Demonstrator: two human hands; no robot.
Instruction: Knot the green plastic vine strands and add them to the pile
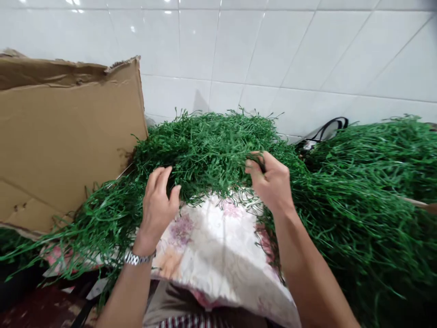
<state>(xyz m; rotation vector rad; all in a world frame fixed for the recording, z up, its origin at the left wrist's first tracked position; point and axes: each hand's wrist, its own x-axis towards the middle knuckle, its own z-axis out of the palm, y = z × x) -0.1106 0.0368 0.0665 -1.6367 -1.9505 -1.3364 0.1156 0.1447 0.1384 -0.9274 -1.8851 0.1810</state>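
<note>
A heaped pile of thin, curly green stems point(211, 141), which look like artificial greenery, lies in front of me on a white flowered cloth point(218, 241). My left hand point(160, 200), with a metal watch on the wrist, is at the near left edge of the pile, thumb and fingers apart and nothing seen in its grasp. On the other side, my right hand point(269, 180) is closed on a few green stems at the pile's right edge. Their lower ends are hidden by the fingers.
A large cardboard box point(71, 141) stands at the left, with loose stems point(102, 218) beside it. Another big heap of greenery point(378, 196) fills the right. A black strap point(329, 127) shows behind, against the white tiled wall point(266, 45). At the far right edge, a thin stick pokes out.
</note>
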